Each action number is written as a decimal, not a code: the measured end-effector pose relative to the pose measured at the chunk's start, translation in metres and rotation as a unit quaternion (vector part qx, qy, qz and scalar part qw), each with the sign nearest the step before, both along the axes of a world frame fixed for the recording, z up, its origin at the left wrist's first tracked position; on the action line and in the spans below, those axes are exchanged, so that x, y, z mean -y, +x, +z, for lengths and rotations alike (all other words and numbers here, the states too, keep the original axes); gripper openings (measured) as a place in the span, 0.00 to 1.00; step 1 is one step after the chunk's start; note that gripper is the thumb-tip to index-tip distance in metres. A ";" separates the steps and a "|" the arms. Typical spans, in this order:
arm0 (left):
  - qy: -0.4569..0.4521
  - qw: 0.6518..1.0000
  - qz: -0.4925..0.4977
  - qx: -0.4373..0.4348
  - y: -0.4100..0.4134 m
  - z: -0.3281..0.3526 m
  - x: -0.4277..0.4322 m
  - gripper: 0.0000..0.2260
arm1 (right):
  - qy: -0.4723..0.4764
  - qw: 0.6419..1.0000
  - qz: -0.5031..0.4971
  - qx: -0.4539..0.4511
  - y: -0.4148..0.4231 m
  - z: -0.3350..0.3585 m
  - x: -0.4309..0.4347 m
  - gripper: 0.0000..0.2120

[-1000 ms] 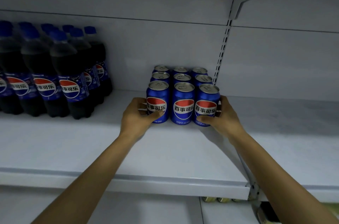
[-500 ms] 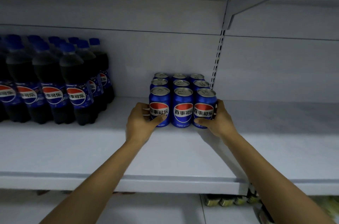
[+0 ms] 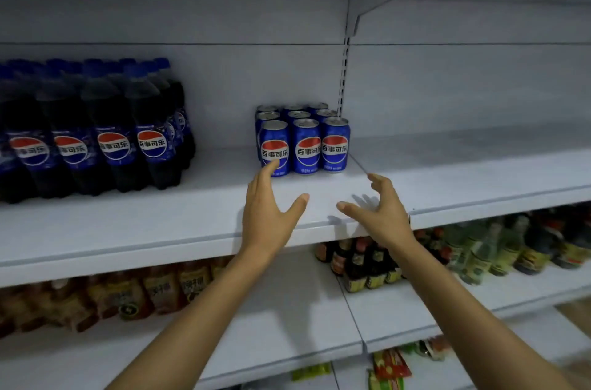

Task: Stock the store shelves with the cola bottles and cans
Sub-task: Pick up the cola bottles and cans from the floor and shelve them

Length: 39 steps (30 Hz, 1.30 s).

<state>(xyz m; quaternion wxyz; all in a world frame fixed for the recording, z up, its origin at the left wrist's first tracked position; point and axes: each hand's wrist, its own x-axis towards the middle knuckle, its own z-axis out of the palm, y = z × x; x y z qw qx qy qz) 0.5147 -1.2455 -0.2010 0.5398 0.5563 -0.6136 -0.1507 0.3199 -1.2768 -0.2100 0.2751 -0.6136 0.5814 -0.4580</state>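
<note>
- Both hands empty, fingers spread wide, holding nothing: left hand (image 3: 267, 210) fingers straight, thumb out; right hand (image 3: 382, 214) fingers loosely curved, thumb pointing left.
- Hands sit over the front part of the white metal shelf (image 3: 192, 223), palms facing each other with a gap between.
- Below, on lower shelves: brown-labelled bottles (image 3: 144, 293) at left, dark sauce bottles (image 3: 367, 265) in the middle, pale green bottles (image 3: 479, 252) at right, all blurred; bright snack packets (image 3: 390, 364) at the bottom.
- Block of blue cola cans with red-white-blue logo (image 3: 305, 146) stands upright further back on the shelf, three wide, three deep, beyond both hands.
- Left fingertips overlap the front-left can's base in view; contact cannot be told. Right hand is apart from the cans, nearer and to their right.
- Dark cola bottles with blue caps and blue labels (image 3: 105, 134) stand in rows to the left, well apart from the cans.
- Slotted grey upright (image 3: 344, 70) runs up the back wall just behind the cans' right corner.
</note>
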 end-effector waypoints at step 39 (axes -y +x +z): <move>0.599 0.725 -0.320 0.116 -0.536 -0.436 -0.222 0.33 | 0.544 0.815 -0.185 0.080 -0.574 -0.441 -0.330 0.32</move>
